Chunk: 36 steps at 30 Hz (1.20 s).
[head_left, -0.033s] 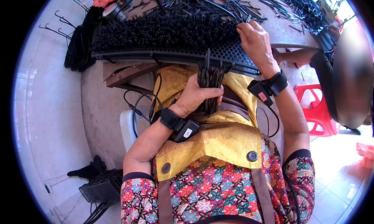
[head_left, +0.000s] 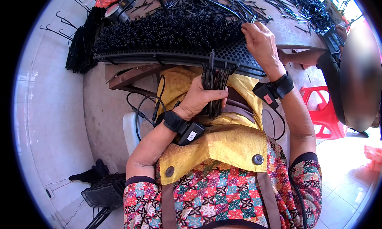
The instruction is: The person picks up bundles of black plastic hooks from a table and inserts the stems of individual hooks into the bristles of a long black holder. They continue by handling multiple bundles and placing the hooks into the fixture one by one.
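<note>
A bundle of thin black plastic-looking sticks point(head_left: 215, 79) stands upright in my left hand point(head_left: 201, 96), whose fingers are wrapped round it in front of the yellow apron point(head_left: 223, 143). My right hand point(head_left: 260, 42) is closed in a pinch at the right part of a black perforated rack point(head_left: 234, 53). What its fingertips hold is hidden; a slim shiny tip shows just beyond the knuckles. Most of the rack is packed with upright black pieces point(head_left: 167, 32), while bare round holes show along its near edge and right end.
Loose black sticks point(head_left: 246, 6) litter the table point(head_left: 286, 36) behind the rack. Another person's arm point(head_left: 308, 57) reaches in at the right, beside a red plastic stool point(head_left: 324, 113). More filled black racks point(head_left: 81, 45) hang at the left. Cables point(head_left: 139, 109) loop by my left forearm.
</note>
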Available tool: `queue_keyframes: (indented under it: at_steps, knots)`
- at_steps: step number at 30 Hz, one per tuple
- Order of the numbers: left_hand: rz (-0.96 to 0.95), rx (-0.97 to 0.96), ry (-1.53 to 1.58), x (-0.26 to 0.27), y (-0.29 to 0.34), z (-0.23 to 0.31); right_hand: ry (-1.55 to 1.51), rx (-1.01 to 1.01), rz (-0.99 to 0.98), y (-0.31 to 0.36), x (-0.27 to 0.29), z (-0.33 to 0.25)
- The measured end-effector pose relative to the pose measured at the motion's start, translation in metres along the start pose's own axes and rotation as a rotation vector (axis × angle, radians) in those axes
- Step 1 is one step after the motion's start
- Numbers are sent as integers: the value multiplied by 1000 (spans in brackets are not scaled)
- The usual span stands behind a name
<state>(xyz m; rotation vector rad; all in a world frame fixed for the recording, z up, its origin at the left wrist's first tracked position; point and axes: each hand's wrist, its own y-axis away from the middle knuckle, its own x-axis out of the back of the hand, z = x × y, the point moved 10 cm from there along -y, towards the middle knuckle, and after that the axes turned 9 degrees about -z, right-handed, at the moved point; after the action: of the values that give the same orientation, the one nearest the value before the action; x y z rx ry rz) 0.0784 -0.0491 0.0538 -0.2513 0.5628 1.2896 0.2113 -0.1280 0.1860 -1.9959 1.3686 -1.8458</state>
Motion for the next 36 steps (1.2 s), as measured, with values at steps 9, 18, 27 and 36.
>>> queue_keyframes:
  at_steps: [9,18,27,36]
  knots:
    - [-33,-12,-43,-7,-1,6,-880,-420,-387,70,-32,-26]
    - [9,-3,-93,-9,-1,9,-1135,-579,-347,80,-26,-23]
    - [-48,41,-93,-14,-3,4,-948,-438,-313,64,-20,-17]
    - [-42,-2,-73,-17,-6,6,-449,-266,313,33,62,50]
